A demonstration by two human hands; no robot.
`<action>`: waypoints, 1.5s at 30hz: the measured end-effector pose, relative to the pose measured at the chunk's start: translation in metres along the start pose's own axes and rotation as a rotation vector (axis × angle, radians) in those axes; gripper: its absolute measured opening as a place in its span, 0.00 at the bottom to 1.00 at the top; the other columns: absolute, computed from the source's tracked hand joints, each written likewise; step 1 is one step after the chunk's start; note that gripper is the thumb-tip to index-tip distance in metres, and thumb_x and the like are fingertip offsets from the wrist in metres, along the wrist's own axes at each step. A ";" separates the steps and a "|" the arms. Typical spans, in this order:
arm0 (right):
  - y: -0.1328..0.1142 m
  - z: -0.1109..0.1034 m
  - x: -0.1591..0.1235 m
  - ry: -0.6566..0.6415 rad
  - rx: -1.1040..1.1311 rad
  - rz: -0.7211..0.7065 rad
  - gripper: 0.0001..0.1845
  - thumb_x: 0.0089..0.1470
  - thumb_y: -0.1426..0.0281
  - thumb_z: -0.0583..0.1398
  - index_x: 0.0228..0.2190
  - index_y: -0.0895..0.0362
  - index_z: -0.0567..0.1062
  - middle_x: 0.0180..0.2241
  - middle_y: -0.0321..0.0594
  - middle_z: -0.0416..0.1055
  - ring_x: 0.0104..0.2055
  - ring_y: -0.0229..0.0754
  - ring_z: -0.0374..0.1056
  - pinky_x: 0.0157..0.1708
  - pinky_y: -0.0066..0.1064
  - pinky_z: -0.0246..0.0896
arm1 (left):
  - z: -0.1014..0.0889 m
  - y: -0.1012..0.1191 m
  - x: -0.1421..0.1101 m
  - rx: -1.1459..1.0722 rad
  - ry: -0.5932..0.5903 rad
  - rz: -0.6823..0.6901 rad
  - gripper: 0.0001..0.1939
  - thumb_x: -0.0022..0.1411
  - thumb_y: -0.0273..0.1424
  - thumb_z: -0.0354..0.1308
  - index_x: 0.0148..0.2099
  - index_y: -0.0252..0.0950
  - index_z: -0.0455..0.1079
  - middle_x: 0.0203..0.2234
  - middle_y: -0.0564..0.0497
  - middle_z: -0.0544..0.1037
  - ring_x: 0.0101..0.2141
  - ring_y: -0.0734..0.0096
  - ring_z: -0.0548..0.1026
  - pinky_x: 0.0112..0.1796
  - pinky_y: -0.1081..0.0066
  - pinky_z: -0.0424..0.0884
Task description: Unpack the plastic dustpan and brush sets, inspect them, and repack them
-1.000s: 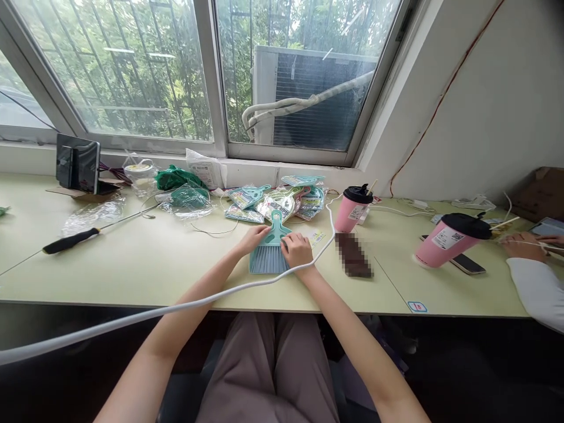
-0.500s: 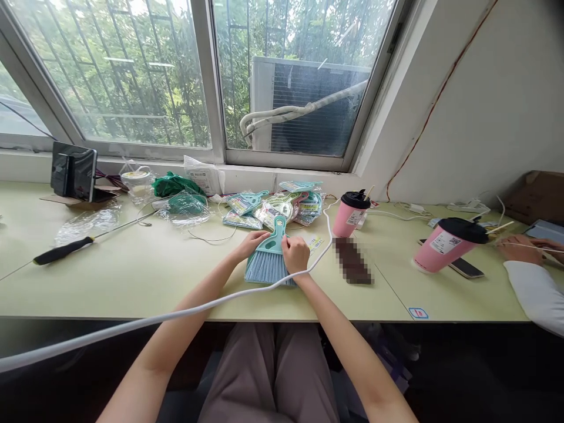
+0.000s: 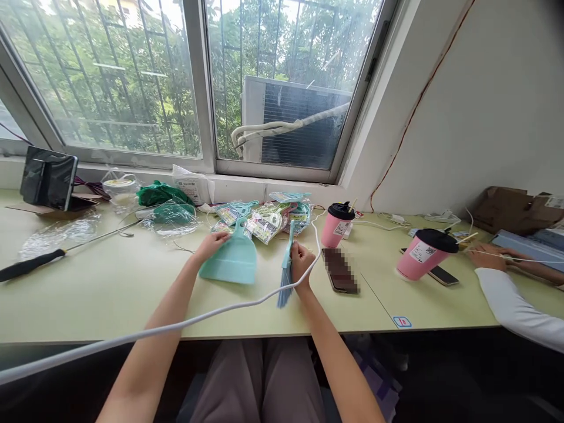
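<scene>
My left hand (image 3: 212, 244) grips the left edge of a small mint-green dustpan (image 3: 235, 258), its flat pan facing me and its handle pointing to the window. To the right, my right hand (image 3: 301, 263) is closed round a small hand brush (image 3: 285, 276) with blue bristles. The brush is turned edge-on, handle up and bristles down, apart from the dustpan. Just behind them lies a pile of packaged dustpan-and-brush sets (image 3: 268, 220) in clear wrap.
A white cable (image 3: 198, 320) crosses in front of my forearms. Rightward are a phone (image 3: 341, 271), two pink cups (image 3: 335, 228) and another person's hands (image 3: 489, 257). Leftward lie a black-handled screwdriver (image 3: 33, 265), plastic wrap (image 3: 61, 232), green material (image 3: 163, 195) and a propped tablet (image 3: 48, 176).
The brush and dustpan, held together before, are now separated. My left hand has moved left with the dustpan; my right hand has turned the brush edge-on. The view has shifted slightly right.
</scene>
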State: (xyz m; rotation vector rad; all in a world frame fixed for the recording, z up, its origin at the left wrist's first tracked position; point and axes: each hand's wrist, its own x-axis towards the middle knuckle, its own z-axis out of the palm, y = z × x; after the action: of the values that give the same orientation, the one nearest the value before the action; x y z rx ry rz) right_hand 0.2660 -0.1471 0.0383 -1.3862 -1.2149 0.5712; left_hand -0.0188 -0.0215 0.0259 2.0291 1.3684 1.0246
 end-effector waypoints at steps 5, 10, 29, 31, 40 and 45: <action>0.015 0.000 0.001 0.100 -0.406 -0.183 0.23 0.57 0.64 0.57 0.14 0.53 0.58 0.16 0.38 0.60 0.24 0.40 0.60 0.24 0.30 0.46 | -0.016 -0.010 -0.006 0.131 -0.114 -0.037 0.23 0.47 0.54 0.58 0.29 0.39 0.75 0.28 0.47 0.79 0.34 0.56 0.74 0.36 0.65 0.68; 0.029 0.007 -0.001 0.074 -0.514 -0.188 0.23 0.53 0.72 0.60 0.13 0.53 0.58 0.15 0.38 0.59 0.24 0.41 0.62 0.27 0.30 0.48 | -0.014 -0.006 -0.010 0.247 -0.027 -0.074 0.20 0.52 0.51 0.56 0.32 0.40 0.77 0.31 0.45 0.81 0.34 0.56 0.75 0.35 0.67 0.66; 0.007 -0.009 0.029 -0.480 -1.062 -0.216 0.03 0.47 0.71 0.68 0.28 0.56 0.80 0.38 0.45 0.78 0.47 0.52 0.68 0.45 0.37 0.54 | -0.012 -0.003 -0.017 0.472 -0.084 0.029 0.14 0.55 0.43 0.61 0.29 0.39 0.77 0.33 0.45 0.80 0.36 0.58 0.75 0.35 0.67 0.65; 0.005 -0.011 0.029 -0.474 -1.060 -0.226 0.02 0.50 0.73 0.66 0.30 0.57 0.80 0.37 0.46 0.78 0.47 0.51 0.69 0.47 0.38 0.54 | -0.008 -0.003 -0.016 0.477 -0.061 0.064 0.13 0.55 0.42 0.60 0.27 0.38 0.76 0.33 0.44 0.79 0.37 0.57 0.74 0.36 0.67 0.65; -0.011 -0.053 0.013 -0.562 -0.058 -0.156 0.13 0.49 0.60 0.66 0.34 0.55 0.76 0.31 0.38 0.76 0.31 0.41 0.73 0.31 0.31 0.65 | -0.005 0.015 -0.012 0.129 0.034 0.127 0.20 0.60 0.47 0.52 0.25 0.37 0.66 0.21 0.51 0.71 0.26 0.69 0.66 0.31 0.69 0.60; -0.020 -0.012 0.012 -0.565 0.188 -0.129 0.19 0.45 0.55 0.67 0.32 0.56 0.75 0.27 0.38 0.75 0.29 0.41 0.72 0.30 0.32 0.67 | 0.017 0.028 -0.014 -0.008 -0.043 0.059 0.23 0.58 0.53 0.52 0.28 0.37 0.64 0.21 0.53 0.68 0.26 0.69 0.65 0.30 0.70 0.61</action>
State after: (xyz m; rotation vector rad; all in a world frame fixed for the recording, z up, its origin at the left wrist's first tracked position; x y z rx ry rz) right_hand 0.2742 -0.1447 0.0631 -1.0051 -1.6352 1.0005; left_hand 0.0076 -0.0448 0.0321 2.0851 1.2874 1.0034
